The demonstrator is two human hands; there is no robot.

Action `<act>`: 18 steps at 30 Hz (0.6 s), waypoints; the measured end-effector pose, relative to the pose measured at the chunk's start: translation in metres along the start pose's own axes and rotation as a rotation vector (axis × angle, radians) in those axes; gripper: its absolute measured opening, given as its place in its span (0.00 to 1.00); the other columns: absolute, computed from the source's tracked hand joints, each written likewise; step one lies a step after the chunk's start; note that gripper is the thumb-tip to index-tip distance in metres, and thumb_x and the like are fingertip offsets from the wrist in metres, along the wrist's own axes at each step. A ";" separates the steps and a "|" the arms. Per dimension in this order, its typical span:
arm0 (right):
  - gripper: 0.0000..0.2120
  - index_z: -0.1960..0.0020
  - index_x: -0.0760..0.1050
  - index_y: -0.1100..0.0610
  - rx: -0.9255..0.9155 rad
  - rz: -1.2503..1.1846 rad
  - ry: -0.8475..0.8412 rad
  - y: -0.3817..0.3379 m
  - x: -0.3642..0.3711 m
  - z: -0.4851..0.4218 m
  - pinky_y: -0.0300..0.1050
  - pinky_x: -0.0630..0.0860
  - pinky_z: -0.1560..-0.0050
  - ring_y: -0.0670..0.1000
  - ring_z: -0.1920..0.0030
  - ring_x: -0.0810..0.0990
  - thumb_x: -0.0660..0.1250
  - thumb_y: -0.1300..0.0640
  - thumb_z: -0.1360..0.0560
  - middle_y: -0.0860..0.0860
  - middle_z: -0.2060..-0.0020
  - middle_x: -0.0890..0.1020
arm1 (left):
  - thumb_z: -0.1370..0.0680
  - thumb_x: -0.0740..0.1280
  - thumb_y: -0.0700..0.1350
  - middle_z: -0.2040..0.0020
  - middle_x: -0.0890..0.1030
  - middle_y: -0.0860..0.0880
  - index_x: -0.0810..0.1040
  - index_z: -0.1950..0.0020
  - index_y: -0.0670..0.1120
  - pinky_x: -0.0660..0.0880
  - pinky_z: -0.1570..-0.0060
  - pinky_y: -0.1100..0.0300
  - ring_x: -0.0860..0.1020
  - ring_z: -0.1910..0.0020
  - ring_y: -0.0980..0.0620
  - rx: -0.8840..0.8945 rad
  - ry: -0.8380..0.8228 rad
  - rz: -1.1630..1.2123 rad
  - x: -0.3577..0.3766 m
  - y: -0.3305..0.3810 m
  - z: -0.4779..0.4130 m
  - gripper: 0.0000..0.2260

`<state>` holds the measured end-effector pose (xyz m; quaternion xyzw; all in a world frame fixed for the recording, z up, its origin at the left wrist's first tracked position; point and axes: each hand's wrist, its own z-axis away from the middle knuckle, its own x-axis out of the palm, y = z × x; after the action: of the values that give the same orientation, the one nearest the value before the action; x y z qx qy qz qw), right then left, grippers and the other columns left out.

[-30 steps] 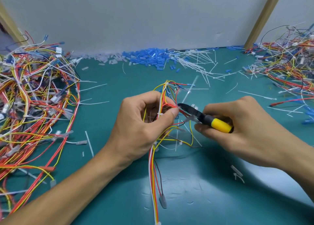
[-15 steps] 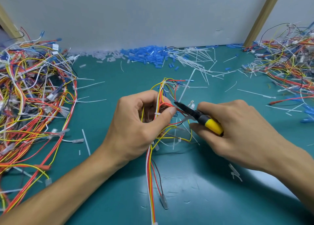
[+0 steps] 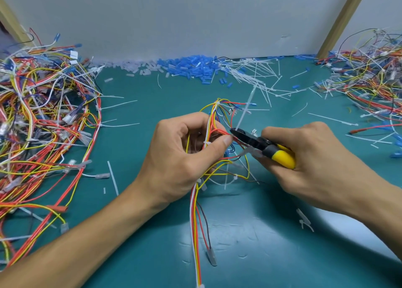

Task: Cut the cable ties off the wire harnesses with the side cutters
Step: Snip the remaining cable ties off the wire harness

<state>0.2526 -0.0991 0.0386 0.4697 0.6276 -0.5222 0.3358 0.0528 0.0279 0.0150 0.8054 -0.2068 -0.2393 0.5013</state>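
Note:
My left hand [image 3: 182,155] grips a wire harness [image 3: 196,211] of red, yellow and white wires above the green mat. A white cable tie [image 3: 206,143] wraps the bundle just by my thumb, and a long tie tail [image 3: 245,111] sticks up beside the wires. My right hand [image 3: 309,163] holds the side cutters [image 3: 261,145] by their yellow-and-black handles. The dark jaws point left and sit against the wires right at my left thumb tip. Whether a tie lies between the jaws is hidden.
A big tangle of harnesses [image 3: 41,124] fills the left side and another heap [image 3: 369,81] lies at the far right. Cut white ties [image 3: 256,74] and blue sleeves [image 3: 189,66] are scattered along the back wall. A wooden post [image 3: 339,22] stands at the right.
The cutter jaws have slid left, closer against the wires at my left thumb. Both hands have stayed in nearly the same place.

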 end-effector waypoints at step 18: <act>0.16 0.63 0.68 0.52 0.039 0.154 -0.011 -0.007 -0.003 0.003 0.53 0.71 0.73 0.61 0.71 0.67 0.72 0.48 0.24 0.52 0.76 0.68 | 0.25 0.73 0.42 0.70 0.78 0.43 0.82 0.59 0.42 0.70 0.73 0.49 0.72 0.72 0.50 -0.031 -0.032 0.045 -0.002 0.001 -0.001 0.05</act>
<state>0.2466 -0.1024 0.0430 0.5202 0.5774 -0.5094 0.3694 0.0513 0.0293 0.0166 0.7886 -0.2293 -0.2441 0.5157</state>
